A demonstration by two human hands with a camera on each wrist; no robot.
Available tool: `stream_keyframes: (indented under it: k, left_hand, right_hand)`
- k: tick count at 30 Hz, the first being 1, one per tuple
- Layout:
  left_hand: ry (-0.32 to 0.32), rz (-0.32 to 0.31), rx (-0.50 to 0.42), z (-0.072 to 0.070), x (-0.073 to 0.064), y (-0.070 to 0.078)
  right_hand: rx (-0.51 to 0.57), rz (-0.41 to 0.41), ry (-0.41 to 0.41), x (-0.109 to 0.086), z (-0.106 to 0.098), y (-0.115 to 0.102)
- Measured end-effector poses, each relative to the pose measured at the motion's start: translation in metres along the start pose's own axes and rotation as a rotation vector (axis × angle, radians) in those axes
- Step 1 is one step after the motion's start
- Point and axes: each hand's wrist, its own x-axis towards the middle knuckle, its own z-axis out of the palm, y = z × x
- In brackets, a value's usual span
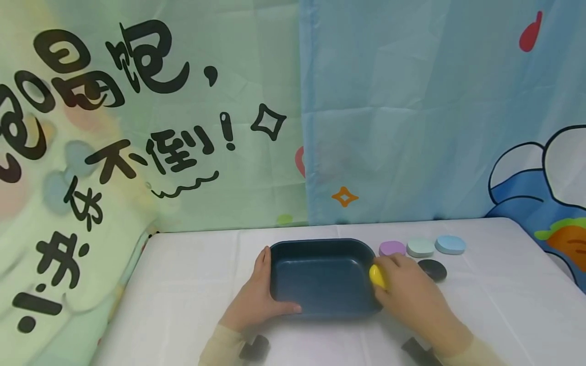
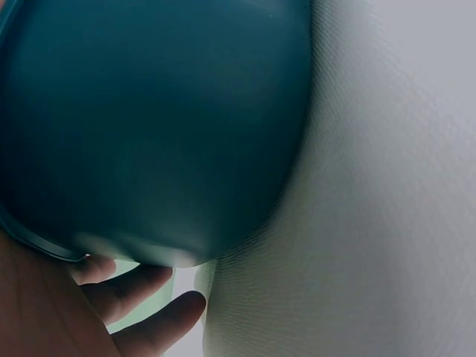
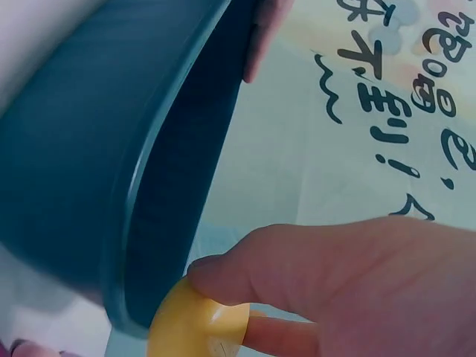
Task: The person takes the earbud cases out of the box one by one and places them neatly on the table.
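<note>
A dark blue rectangular dish (image 1: 325, 284) sits on the white cloth, its inside bare. My left hand (image 1: 258, 295) grips its near left corner, thumb at the front rim and fingers along the left wall; the left wrist view shows fingers (image 2: 152, 327) spread beyond the dish wall. My right hand (image 1: 409, 292) pinches a smooth, rounded yellow piece (image 1: 377, 277) at the dish's right rim. In the right wrist view the thumb lies on top of the yellow piece (image 3: 197, 320), close beside the dish rim; its lower part runs out of frame.
Behind my right hand stand rounded purple (image 1: 392, 248), pale green (image 1: 420, 248) and light blue (image 1: 450, 244) pieces in a row. A black oval piece (image 1: 432, 270) lies just in front of them. Printed curtains (image 1: 256, 168) hang behind the table's far edge.
</note>
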Motion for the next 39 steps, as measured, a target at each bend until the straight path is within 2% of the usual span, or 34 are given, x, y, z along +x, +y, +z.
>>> stream_keyframes:
  k: [5, 12, 20, 28, 32, 39]
  left_hand:
    - [0.003, -0.001, -0.005, 0.000, 0.000, 0.000]
    - [0.003, 0.002, 0.001, 0.001, 0.001, -0.002]
    - [0.003, 0.005, -0.009, 0.002, 0.002, -0.004]
    - [0.000, 0.000, -0.012, 0.001, 0.002, -0.004]
    - [-0.004, -0.003, -0.016, 0.001, 0.001, -0.003]
    - [-0.005, -0.008, -0.014, 0.002, 0.001, -0.004]
  right_hand:
    - [-0.015, 0.038, -0.045, -0.003, -0.004, 0.006]
    - [-0.031, 0.084, -0.061, -0.010, -0.005, 0.018]
    - [-0.041, 0.218, -0.181, -0.012, -0.007, 0.030]
    - [-0.015, 0.335, -0.250, -0.014, -0.006, 0.045]
    - [-0.008, 0.357, -0.272, -0.017, -0.003, 0.054]
    - [-0.020, 0.345, -0.286, -0.021, 0.001, 0.068]
